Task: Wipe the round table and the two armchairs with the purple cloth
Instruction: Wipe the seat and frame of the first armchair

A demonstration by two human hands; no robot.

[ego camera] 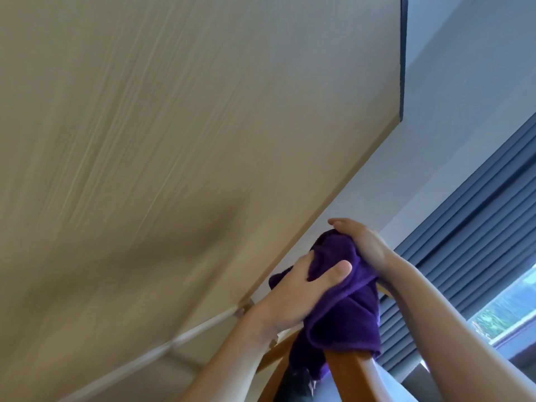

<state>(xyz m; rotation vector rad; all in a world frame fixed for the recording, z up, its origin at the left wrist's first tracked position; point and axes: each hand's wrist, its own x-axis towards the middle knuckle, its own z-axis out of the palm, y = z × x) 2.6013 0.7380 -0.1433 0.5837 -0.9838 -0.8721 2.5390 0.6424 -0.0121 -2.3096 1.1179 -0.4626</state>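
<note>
The purple cloth (345, 311) is bunched between both my hands, just over the top of an armchair's brown wooden frame (352, 372), and hangs down across it. My left hand (295, 294) grips the cloth from the left, thumb pressed into its folds. My right hand (359, 242) lies over the top of the cloth with fingers curved round it. The round table is out of view. Only the wooden rails of one armchair show, at the bottom.
A beige wood-grain panel (174, 140) fills the left and upper view, close behind my hands. A pale wall (464, 97) and grey-blue curtains (470, 236) stand to the right, with a window (510, 309) at the lower right.
</note>
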